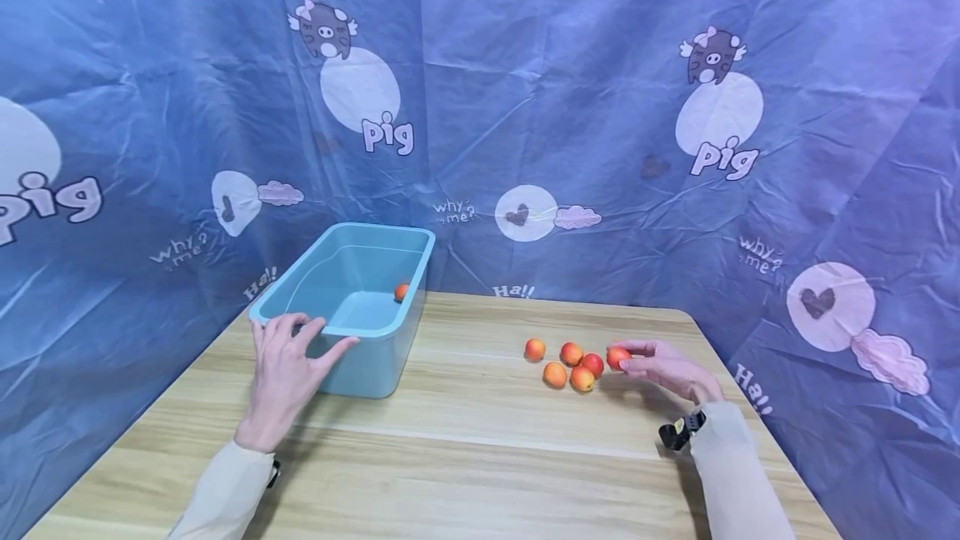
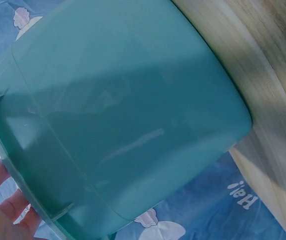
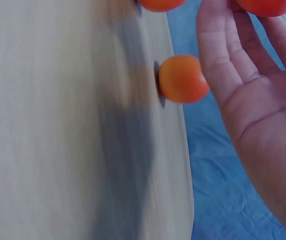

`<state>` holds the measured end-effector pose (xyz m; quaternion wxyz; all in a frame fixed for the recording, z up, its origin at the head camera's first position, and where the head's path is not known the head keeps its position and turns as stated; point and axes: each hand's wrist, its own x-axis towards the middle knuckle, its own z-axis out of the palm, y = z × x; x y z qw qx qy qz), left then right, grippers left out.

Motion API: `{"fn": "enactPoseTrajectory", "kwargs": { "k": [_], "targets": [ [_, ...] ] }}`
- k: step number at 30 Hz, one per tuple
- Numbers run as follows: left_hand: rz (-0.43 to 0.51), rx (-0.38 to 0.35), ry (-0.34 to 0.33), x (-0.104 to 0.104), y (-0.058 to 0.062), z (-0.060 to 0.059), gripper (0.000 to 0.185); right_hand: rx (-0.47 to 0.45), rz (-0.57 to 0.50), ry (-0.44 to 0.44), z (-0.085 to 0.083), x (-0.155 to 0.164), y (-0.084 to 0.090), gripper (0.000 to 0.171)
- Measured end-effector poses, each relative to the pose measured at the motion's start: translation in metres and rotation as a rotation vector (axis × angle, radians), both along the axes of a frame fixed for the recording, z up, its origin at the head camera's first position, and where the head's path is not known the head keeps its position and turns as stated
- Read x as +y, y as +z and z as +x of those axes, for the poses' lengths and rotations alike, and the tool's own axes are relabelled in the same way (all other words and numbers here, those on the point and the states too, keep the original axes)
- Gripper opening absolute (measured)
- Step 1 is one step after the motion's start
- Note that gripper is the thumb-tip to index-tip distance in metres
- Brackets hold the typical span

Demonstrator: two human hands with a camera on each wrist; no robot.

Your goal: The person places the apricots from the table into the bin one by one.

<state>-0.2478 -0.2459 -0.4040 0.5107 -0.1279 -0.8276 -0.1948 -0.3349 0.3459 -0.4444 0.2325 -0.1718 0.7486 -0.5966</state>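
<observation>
At centre right of the tabletop [image 1: 465,432], the right hand [image 1: 663,367] pinches one orange fruit [image 1: 617,357].
Four loose fruits [image 1: 570,365] crowd beside it; left hand [image 1: 285,373], fingers spread, rests on the blue bin [image 1: 352,307].

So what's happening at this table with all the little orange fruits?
A person sits at a wooden table. Their left hand rests on the near rim of a light blue plastic tub, which already has one orange fruit inside. Their right hand pinches a reddish fruit at the edge of a small cluster of five more fruits lying on the table to the right of the tub.
</observation>
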Motion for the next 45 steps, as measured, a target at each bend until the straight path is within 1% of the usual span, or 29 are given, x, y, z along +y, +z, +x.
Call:
{"fn": "enactPoseTrajectory", "kwargs": {
  "k": [2, 3, 5, 9, 12, 14, 17, 20, 22, 24, 27, 29, 32, 36, 39, 42, 45],
  "targets": [
    [0.001, -0.002, -0.003, 0.0, 0.0, 0.0, 0.079, -0.001, -0.018, -0.004, 0.0, -0.005, 0.002, 0.051],
    [0.002, -0.004, -0.005, 0.0, 0.0, 0.0, 0.074, -0.006, -0.032, -0.009, -0.001, -0.009, 0.003, 0.051],
    [0.002, -0.01, -0.007, 0.0, 0.0, 0.0, 0.066, 0.006, -0.028, -0.027, -0.001, -0.016, 0.006, 0.053],
    [0.005, -0.007, -0.015, -0.001, -0.001, 0.0, 0.059, 0.017, -0.02, -0.01, -0.005, -0.032, 0.009, 0.049],
    [0.007, 0.008, -0.019, -0.001, -0.001, 0.0, 0.066, 0.021, -0.038, -0.005, -0.011, -0.043, 0.009, 0.042],
    [0.001, 0.012, -0.017, -0.001, -0.001, 0.0, 0.064, 0.025, -0.044, -0.018, -0.014, -0.049, 0.009, 0.041],
    [-0.006, 0.009, -0.019, -0.001, -0.001, 0.0, 0.059, 0.043, -0.037, -0.06, -0.018, -0.058, 0.01, 0.049],
    [-0.005, 0.007, -0.016, -0.001, -0.001, 0.001, 0.062, 0.04, -0.027, -0.1, -0.022, -0.068, 0.011, 0.056],
    [-0.007, 0.005, -0.012, -0.001, -0.001, 0.001, 0.064, 0.032, -0.033, -0.115, -0.024, -0.076, 0.012, 0.055],
    [-0.006, 0.002, -0.012, -0.001, 0.0, 0.001, 0.06, 0.046, -0.036, -0.113, -0.026, -0.083, 0.013, 0.052],
    [-0.005, -0.007, -0.013, 0.0, 0.0, 0.001, 0.052, 0.085, -0.054, -0.109, -0.029, -0.094, 0.016, 0.049],
    [0.002, -0.011, -0.015, 0.0, 0.0, 0.001, 0.05, 0.116, -0.066, -0.108, -0.031, -0.102, 0.019, 0.051],
    [0.003, -0.012, -0.012, -0.001, 0.001, 0.001, 0.05, 0.113, -0.112, -0.124, -0.034, -0.114, 0.023, 0.054],
    [0.0, -0.004, -0.011, -0.001, 0.0, 0.0, 0.051, 0.103, -0.166, -0.137, -0.039, -0.128, 0.024, 0.049],
    [-0.006, 0.004, -0.014, -0.001, 0.0, 0.0, 0.052, 0.127, -0.149, -0.144, -0.043, -0.135, 0.024, 0.046],
    [-0.009, 0.007, -0.019, -0.001, 0.0, -0.001, 0.052, 0.158, -0.1, -0.141, -0.045, -0.142, 0.024, 0.046],
    [-0.006, 0.004, -0.022, -0.002, -0.001, -0.001, 0.052, 0.17, -0.07, -0.115, -0.046, -0.152, 0.023, 0.046]
  ]
}}
